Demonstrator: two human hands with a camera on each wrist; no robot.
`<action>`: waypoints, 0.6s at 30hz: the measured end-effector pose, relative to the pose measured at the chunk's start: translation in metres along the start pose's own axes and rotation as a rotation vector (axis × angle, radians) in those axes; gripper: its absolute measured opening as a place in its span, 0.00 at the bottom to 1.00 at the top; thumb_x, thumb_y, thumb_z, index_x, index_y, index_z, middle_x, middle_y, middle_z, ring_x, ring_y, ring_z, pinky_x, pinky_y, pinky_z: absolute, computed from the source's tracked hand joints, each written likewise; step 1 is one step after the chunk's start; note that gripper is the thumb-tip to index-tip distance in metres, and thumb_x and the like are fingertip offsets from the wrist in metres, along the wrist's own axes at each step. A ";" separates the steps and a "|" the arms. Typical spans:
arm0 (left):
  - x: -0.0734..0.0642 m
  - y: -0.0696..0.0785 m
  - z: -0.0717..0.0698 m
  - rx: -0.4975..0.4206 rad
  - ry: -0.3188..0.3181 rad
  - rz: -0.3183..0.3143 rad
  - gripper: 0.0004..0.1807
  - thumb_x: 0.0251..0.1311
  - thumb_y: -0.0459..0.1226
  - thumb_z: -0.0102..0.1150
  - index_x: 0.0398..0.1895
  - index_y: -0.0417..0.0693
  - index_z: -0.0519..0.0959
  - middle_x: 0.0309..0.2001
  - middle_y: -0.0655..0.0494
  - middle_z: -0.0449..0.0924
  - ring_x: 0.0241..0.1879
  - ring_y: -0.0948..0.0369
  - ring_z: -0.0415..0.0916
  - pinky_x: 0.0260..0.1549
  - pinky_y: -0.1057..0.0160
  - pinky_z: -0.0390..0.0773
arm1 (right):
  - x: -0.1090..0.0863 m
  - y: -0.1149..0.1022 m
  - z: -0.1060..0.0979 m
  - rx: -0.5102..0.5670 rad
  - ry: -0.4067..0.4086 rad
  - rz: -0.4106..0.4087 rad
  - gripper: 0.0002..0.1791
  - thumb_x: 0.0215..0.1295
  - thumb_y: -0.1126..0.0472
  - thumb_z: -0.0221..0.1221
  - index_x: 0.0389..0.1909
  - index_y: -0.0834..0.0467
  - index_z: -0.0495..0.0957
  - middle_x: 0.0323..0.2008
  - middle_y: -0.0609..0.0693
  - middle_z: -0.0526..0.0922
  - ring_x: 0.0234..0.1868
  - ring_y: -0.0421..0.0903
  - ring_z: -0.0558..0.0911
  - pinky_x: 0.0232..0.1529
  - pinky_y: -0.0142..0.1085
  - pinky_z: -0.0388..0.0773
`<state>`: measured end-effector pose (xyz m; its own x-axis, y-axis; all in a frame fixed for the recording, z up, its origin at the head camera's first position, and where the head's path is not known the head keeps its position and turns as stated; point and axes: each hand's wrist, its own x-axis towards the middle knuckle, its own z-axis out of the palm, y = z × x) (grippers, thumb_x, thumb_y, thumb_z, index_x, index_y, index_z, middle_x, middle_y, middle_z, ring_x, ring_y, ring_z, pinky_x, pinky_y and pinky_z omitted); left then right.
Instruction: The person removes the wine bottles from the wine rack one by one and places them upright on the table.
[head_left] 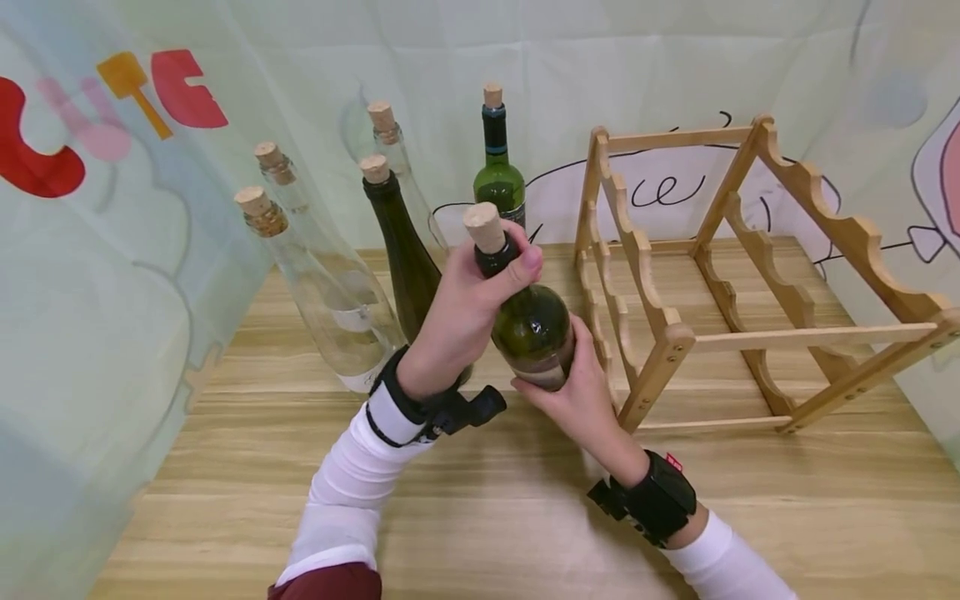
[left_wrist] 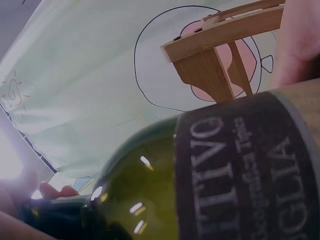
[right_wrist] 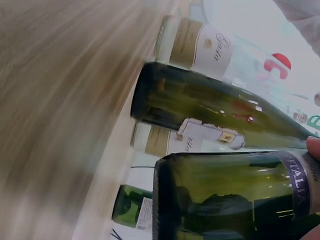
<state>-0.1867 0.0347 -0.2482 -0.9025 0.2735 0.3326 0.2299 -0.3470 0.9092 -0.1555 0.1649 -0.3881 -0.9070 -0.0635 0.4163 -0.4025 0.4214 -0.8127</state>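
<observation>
A dark green wine bottle (head_left: pixel 534 325) with a cork in its neck is held by both hands, its neck tilted toward the upper left in the head view. My left hand (head_left: pixel 461 304) grips the neck just under the cork (head_left: pixel 484 227). Lower down, my right hand (head_left: pixel 573 387) holds the labelled body from the right side. The dark printed label (left_wrist: pixel 240 165) fills much of the left wrist view. From the right wrist, the bottle's base (right_wrist: pixel 165 200) shows raised off the table.
A wooden wine rack (head_left: pixel 663 342) stands close on the right. Left of the hands are a dark slim bottle (head_left: pixel 401 242) and clear corked bottles (head_left: pixel 326 292). A green bottle (head_left: pixel 498 179) stands at the back by the printed curtain. All rest on a wood-grain table (head_left: pixel 495 525).
</observation>
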 end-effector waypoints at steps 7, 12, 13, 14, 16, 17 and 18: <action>0.004 -0.005 -0.002 0.061 0.031 -0.042 0.09 0.56 0.23 0.47 0.31 0.46 0.69 0.26 0.59 0.70 0.29 0.62 0.68 0.37 0.66 0.67 | 0.000 0.001 0.007 0.028 -0.039 0.073 0.54 0.37 0.57 0.71 0.64 0.56 0.46 0.56 0.56 0.65 0.54 0.50 0.68 0.53 0.47 0.65; 0.007 -0.011 -0.005 0.073 0.026 -0.057 0.07 0.57 0.25 0.47 0.33 0.45 0.68 0.26 0.58 0.70 0.30 0.61 0.67 0.37 0.65 0.66 | 0.000 0.002 0.012 0.052 -0.069 0.126 0.55 0.38 0.57 0.70 0.65 0.56 0.45 0.57 0.57 0.63 0.55 0.51 0.68 0.54 0.49 0.64; 0.007 -0.012 -0.005 0.072 0.027 -0.061 0.06 0.57 0.26 0.47 0.33 0.45 0.68 0.26 0.58 0.69 0.30 0.61 0.67 0.37 0.65 0.65 | 0.000 0.002 0.013 0.055 -0.072 0.135 0.55 0.38 0.57 0.70 0.65 0.56 0.44 0.57 0.57 0.63 0.56 0.52 0.67 0.54 0.50 0.64; 0.007 -0.013 -0.005 0.072 0.028 -0.064 0.06 0.58 0.26 0.47 0.34 0.45 0.68 0.26 0.57 0.69 0.30 0.61 0.66 0.37 0.65 0.65 | -0.001 0.003 0.013 0.060 -0.073 0.142 0.55 0.38 0.57 0.70 0.65 0.56 0.45 0.57 0.57 0.64 0.56 0.52 0.67 0.54 0.50 0.64; 0.008 -0.016 -0.006 0.073 0.034 -0.075 0.05 0.58 0.27 0.47 0.34 0.44 0.68 0.26 0.58 0.69 0.30 0.61 0.66 0.37 0.65 0.65 | -0.001 0.004 0.016 0.066 -0.079 0.159 0.54 0.39 0.58 0.70 0.64 0.57 0.46 0.56 0.57 0.64 0.55 0.52 0.68 0.54 0.49 0.64; 0.008 -0.017 -0.006 0.073 0.038 -0.084 0.05 0.58 0.27 0.47 0.34 0.44 0.68 0.26 0.58 0.69 0.30 0.61 0.66 0.38 0.65 0.64 | -0.001 0.006 0.017 0.072 -0.083 0.167 0.53 0.39 0.58 0.70 0.64 0.57 0.46 0.56 0.58 0.65 0.55 0.52 0.68 0.53 0.49 0.65; 0.008 -0.019 -0.006 0.076 0.041 -0.094 0.05 0.58 0.27 0.47 0.34 0.45 0.68 0.26 0.58 0.69 0.30 0.61 0.66 0.37 0.65 0.64 | -0.002 0.007 0.018 0.077 -0.088 0.177 0.53 0.39 0.58 0.70 0.63 0.57 0.47 0.55 0.58 0.65 0.54 0.52 0.69 0.53 0.48 0.65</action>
<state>-0.2006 0.0378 -0.2642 -0.9353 0.2641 0.2356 0.1687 -0.2524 0.9528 -0.1587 0.1515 -0.4016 -0.9703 -0.0746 0.2300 -0.2413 0.3631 -0.9000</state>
